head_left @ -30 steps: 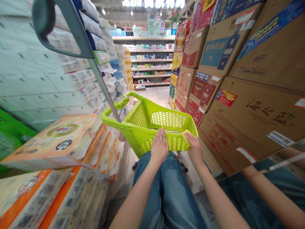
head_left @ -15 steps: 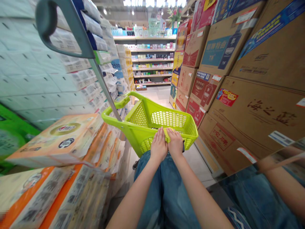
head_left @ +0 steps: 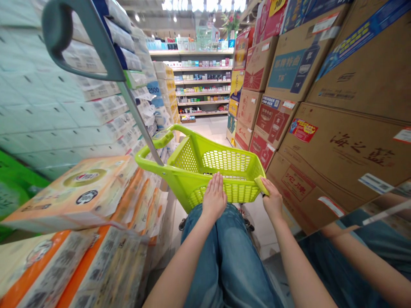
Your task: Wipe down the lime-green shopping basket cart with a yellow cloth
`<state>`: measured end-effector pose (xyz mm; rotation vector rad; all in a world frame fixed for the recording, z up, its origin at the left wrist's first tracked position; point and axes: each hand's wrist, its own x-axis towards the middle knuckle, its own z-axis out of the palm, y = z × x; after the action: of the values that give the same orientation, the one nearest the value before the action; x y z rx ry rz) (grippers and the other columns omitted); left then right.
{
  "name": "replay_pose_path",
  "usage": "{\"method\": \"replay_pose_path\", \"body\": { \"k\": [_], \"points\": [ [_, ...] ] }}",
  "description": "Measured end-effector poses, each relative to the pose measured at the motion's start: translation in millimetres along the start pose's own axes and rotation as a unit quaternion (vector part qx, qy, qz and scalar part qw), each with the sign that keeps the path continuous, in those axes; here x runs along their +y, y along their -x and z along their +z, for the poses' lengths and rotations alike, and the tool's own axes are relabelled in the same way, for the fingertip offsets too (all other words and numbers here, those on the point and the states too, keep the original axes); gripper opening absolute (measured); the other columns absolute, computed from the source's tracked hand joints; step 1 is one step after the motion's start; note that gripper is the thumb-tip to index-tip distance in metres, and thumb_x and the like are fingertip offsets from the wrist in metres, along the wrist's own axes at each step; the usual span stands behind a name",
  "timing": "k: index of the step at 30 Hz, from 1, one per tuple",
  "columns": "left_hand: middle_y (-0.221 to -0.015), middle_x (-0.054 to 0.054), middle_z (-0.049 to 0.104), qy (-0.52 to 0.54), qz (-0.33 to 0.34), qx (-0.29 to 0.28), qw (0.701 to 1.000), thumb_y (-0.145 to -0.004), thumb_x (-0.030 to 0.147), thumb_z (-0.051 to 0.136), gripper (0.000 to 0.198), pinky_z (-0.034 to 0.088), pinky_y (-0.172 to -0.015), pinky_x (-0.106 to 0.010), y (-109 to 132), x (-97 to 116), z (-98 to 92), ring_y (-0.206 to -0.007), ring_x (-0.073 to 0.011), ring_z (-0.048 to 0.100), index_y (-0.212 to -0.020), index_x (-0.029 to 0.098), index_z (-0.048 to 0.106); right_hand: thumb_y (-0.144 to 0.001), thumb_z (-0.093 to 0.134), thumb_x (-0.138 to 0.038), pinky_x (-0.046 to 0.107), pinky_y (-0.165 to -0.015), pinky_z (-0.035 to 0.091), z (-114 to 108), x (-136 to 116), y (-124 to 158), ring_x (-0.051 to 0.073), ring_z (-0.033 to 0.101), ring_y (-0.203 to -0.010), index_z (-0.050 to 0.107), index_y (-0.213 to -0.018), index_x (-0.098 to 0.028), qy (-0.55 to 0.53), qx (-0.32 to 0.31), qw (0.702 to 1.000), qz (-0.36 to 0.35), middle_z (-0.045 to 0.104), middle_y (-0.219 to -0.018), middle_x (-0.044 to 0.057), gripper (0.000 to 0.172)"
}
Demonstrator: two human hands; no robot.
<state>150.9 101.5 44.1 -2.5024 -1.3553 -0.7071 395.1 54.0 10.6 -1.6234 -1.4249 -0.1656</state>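
Note:
A lime-green rolling shopping basket (head_left: 239,188) with perforated walls stands in front of my knees. My left hand (head_left: 215,194) lies on its near wall, fingers straight and together, the tips at the rim. Over at the basket's right front corner is my right hand (head_left: 272,196), closed on a small yellow cloth (head_left: 261,185) that touches the rim there. The fingers partly cover the cloth. A grey pull handle (head_left: 93,40) on a metal pole (head_left: 139,122) rises from the basket's left end.
Stacked tissue packs (head_left: 73,184) crowd the left side, with more packs (head_left: 41,94) piled behind. Tall stacks of cardboard cartons (head_left: 349,145) line the right. Shelves of small goods (head_left: 204,81) stand at the aisle's far end. A reflective surface (head_left: 359,248) is at lower right.
My right hand has moved right with the yellow cloth, from beside my left hand to the basket's corner. My left hand stays on the near wall.

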Motion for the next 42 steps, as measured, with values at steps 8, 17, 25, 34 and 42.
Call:
{"method": "replay_pose_path", "body": {
  "k": [8, 17, 25, 34, 42],
  "points": [
    [-0.164, -0.014, 0.020, -0.008, -0.009, -0.016, 1.000, -0.093, 0.022, 0.038, 0.066, 0.021, -0.125, -0.039, -0.5, 1.7, -0.6, -0.153, -0.0216, 0.011, -0.154, 0.003, 0.021, -0.071, 0.042, 0.004, 0.046, -0.116, 0.033, 54.4, -91.0, -3.1, 0.025, 0.049, -0.134, 0.058, -0.136, -0.019, 0.081, -0.039, 0.996, -0.029, 0.063, -0.137, 0.007, 0.071],
    [-0.163, -0.013, 0.025, -0.008, -0.007, 0.001, 1.000, -0.095, 0.023, 0.035, 0.065, 0.024, -0.124, -0.040, 0.5, 2.1, 0.2, -0.153, -0.0220, 0.015, -0.155, 0.004, 0.019, -0.071, 0.039, 0.003, 0.045, -0.118, 0.032, 46.4, -75.6, 1.2, 0.020, 0.045, -0.138, 0.051, -0.143, -0.023, 0.025, -0.077, 0.991, -0.106, 0.057, -0.144, 0.005, 0.077],
    [-0.163, -0.013, 0.023, 0.011, -0.007, 0.011, 1.000, -0.095, 0.022, 0.034, 0.070, 0.025, -0.123, -0.043, 0.6, 2.1, 2.7, -0.152, -0.0227, 0.015, -0.157, 0.007, 0.006, -0.066, 0.039, 0.000, 0.049, -0.116, 0.033, 3.7, -7.4, 4.7, 0.021, 0.051, -0.133, 0.057, -0.137, -0.024, 0.053, 0.015, 0.998, 0.030, 0.061, -0.139, 0.006, 0.077],
    [-0.162, -0.015, 0.025, -0.006, -0.004, -0.012, 1.000, -0.093, 0.021, 0.038, 0.066, 0.023, -0.124, -0.041, 0.3, -0.1, 2.2, -0.152, -0.0229, 0.015, -0.154, 0.003, 0.022, -0.070, 0.044, 0.001, 0.043, -0.117, 0.034, 68.2, -112.1, -4.9, 0.024, 0.049, -0.134, 0.058, -0.136, -0.017, 0.041, -0.069, 0.996, -0.049, 0.061, -0.140, 0.007, 0.070],
    [-0.162, -0.013, 0.027, 0.001, -0.003, 0.008, 1.000, -0.096, 0.023, 0.034, 0.067, 0.024, -0.123, -0.042, 1.1, 1.3, -0.4, -0.152, -0.0225, 0.017, -0.157, 0.006, 0.012, -0.071, 0.040, 0.003, 0.046, -0.118, 0.035, 41.0, -70.1, 4.0, 0.020, 0.045, -0.139, 0.049, -0.145, -0.024, 0.021, -0.068, 0.992, -0.101, 0.056, -0.145, 0.004, 0.079]
  ]
}}
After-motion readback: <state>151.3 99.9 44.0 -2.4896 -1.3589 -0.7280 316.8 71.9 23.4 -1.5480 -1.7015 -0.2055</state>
